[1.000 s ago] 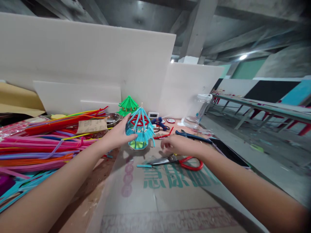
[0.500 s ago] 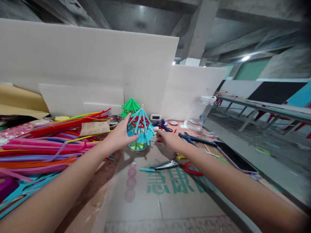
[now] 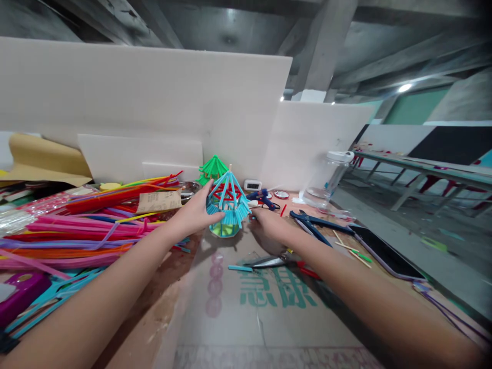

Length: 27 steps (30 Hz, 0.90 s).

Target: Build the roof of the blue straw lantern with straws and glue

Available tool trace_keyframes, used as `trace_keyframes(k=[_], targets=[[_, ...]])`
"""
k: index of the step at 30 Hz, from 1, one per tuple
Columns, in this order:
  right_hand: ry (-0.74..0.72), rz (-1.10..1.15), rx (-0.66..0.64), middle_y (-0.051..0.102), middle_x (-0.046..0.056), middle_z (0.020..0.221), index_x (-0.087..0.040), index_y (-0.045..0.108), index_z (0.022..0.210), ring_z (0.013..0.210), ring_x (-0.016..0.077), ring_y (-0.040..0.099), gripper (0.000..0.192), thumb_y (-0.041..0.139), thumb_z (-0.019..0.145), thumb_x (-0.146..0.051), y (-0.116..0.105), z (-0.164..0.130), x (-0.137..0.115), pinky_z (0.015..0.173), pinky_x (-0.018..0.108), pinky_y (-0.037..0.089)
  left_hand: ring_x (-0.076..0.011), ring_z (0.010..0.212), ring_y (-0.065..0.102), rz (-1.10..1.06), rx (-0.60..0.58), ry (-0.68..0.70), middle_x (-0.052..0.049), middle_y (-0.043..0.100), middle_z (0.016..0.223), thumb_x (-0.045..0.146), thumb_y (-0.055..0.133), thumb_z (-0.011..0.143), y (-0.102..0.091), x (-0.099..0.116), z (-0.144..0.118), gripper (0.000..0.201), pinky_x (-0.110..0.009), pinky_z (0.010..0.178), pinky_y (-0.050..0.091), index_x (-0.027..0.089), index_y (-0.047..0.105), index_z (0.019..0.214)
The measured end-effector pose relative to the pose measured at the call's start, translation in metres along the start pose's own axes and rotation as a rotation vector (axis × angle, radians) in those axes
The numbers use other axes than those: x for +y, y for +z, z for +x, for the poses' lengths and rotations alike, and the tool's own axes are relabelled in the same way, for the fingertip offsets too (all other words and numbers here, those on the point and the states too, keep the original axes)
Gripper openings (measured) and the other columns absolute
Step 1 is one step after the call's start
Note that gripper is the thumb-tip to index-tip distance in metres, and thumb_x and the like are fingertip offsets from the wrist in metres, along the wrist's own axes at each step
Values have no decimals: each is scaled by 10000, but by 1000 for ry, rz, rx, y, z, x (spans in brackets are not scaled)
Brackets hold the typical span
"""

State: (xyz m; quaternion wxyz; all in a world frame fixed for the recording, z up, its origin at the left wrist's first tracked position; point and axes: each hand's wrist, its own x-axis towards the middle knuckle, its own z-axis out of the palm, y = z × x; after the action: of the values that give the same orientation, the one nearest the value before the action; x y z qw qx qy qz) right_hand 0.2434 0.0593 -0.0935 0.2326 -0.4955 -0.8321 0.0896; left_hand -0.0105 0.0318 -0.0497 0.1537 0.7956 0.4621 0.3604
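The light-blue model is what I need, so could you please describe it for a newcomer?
Find the largest white board. In front, the left hand holds the light-blue model. Unlike the green model behind, red shows between its open blue roof strips.

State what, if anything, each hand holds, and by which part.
Left hand: the blue model pavilion, held by its left side, thumb on the lower roof. Right hand: cannot tell; its grip is unclear.
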Motion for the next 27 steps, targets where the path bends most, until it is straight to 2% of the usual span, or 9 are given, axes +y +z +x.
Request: trace_keyframes(k=[4,8,11,14,17,19,22,24,27], targets=[[-8,-80,-117,702,69,866,-187,661,953,753,193,611,172,588,798,-197,-6,-31,-24,657,261,401,-315,1386,342,-26,-5,-1,-178,299,1535,422,664,735,0,0,0,985,-440,1141,277,116,149,1517],[-198,-39,-288,697,53,1041,-222,660,1075,904,183,631,244,523,875,-193,-8,-54,-59,750,258,433,-312,1389,338,-4,-6,1,-170,295,1539,419,658,741,0,2,-2,966,-443,1141,277,132,158,1516],[-303,-43,-356,671,82,1051,-189,666,1072,925,193,622,232,593,867,-272,-6,-62,-71,775,269,443,-317,1394,325,26,-1,-8,-172,282,1543,436,656,743,-1,5,-2,949,-443,1146,269,125,188,1508],[-376,-189,-319,663,93,912,-133,670,947,804,183,606,140,564,871,-182,4,-60,-76,696,269,428,-311,1393,330,22,-5,7,-177,289,1539,437,652,748,-1,6,-2,954,-435,1144,277,110,176,1507],[-464,-282,-241,649,95,857,-111,644,901,740,175,580,154,492,877,-102,18,-50,-87,650,272,417,-311,1375,360,22,-5,18,-192,327,1517,415,658,745,1,4,0,959,-429,1136,294,89,172,1505],[-554,-284,-177,646,96,889,-108,628,934,776,180,581,160,486,866,-82,29,-41,-98,673,275,429,-312,1373,363,34,5,33,-204,331,1511,411,662,742,5,1,1,960,-434,1135,295,80,176,1502],[-680,-260,-88,641,111,1037,-110,583,1094,875,189,586,243,504,865,-101,39,-31,-113,735,286,449,-311,1384,344,36,25,68,-202,308,1523,453,661,744,11,-3,2,970,-441,1138,291,92,176,1503],[-720,-235,-28,633,110,1103,-127,572,1135,895,189,587,264,536,878,-178,37,-32,-115,746,292,452,-312,1383,346,35,25,75,-196,313,1522,473,657,746,13,-4,2,973,-443,1136,294,104,175,1506],[-750,-187,81,662,63,916,-159,625,971,781,165,580,177,506,924,-282,19,-43,-104,689,280,428,-307,1384,346,34,4,95,-181,311,1527,458,654,752,12,-2,1,961,-442,1141,284,129,165,1511]])
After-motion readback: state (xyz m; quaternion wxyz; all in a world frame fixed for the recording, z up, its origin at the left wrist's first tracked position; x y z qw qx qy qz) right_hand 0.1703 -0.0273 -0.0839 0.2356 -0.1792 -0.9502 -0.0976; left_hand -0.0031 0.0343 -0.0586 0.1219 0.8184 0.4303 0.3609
